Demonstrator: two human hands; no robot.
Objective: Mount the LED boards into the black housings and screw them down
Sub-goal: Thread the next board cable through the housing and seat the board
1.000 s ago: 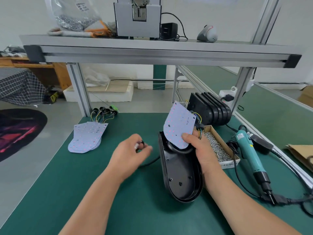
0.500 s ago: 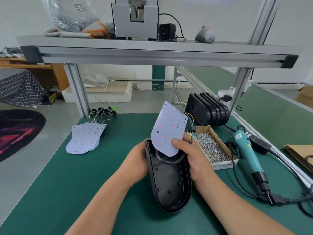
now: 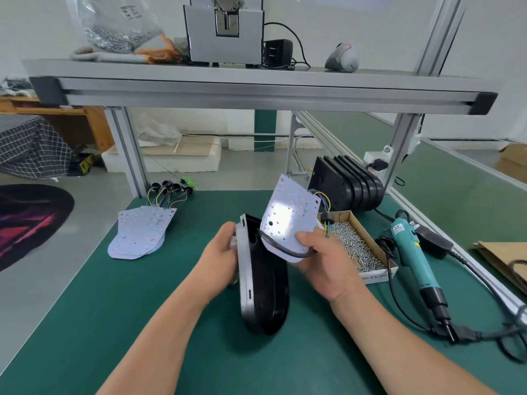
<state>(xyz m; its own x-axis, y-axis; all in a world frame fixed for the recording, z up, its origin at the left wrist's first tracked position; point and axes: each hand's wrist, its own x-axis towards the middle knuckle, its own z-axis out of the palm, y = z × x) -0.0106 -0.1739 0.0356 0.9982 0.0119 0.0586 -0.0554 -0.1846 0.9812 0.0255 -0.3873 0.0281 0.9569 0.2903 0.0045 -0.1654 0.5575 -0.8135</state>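
Black housing [image 3: 265, 295]: tipped up on its long edge on the green mat [image 3: 128, 323], hollow side facing right, between the two hands.
Left hand [image 3: 219, 258]: curled round the back of the Black housing near its upper end, gripping it; fingertips hidden behind the shell.
Right hand [image 3: 328, 263]: pinches the lower edge of the LED board, thumb on the face, fingers underneath; a black cable [image 3: 282, 250] runs from the Black housing into this grip.
LED board [image 3: 288, 220]: raised and tilted just above the top end of the Black housing, coloured wires at its far corner.
Cardboard box [image 3: 376, 277]: just right of the Right hand, filled with loose silver screws [image 3: 353, 246].
Plastic bag [image 3: 119, 27]: on the upper shelf [image 3: 256, 81], holding small metal parts.
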